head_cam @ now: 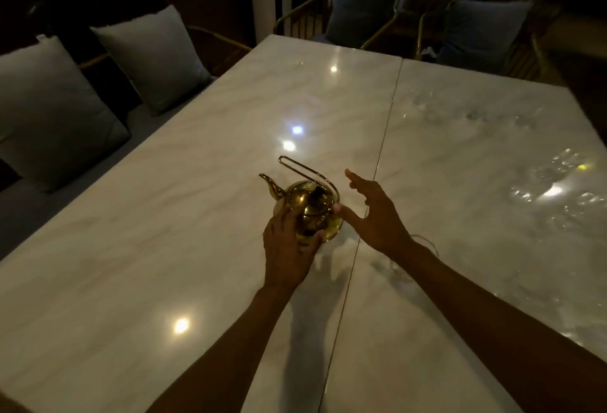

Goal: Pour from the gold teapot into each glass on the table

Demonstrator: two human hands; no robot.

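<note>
A small gold teapot [308,207] stands near the middle of the white marble table [164,215], spout pointing left and its wire handle arching up and back. My left hand [289,248] wraps the pot's near left side. To its right, my right hand [377,212] is spread with fingers apart, the thumb touching the pot's right side. A clear glass [399,269] shows faintly under my right forearm. On the right half of the table lie blurred clear glasses [555,182], seen mostly as glints.
A thin seam [384,136] splits the table into two slabs. A bench with grey cushions [154,58] runs along the left side. Chairs with blue cushions [361,8] stand beyond the far edge. The room is dim, with lamp reflections on the marble.
</note>
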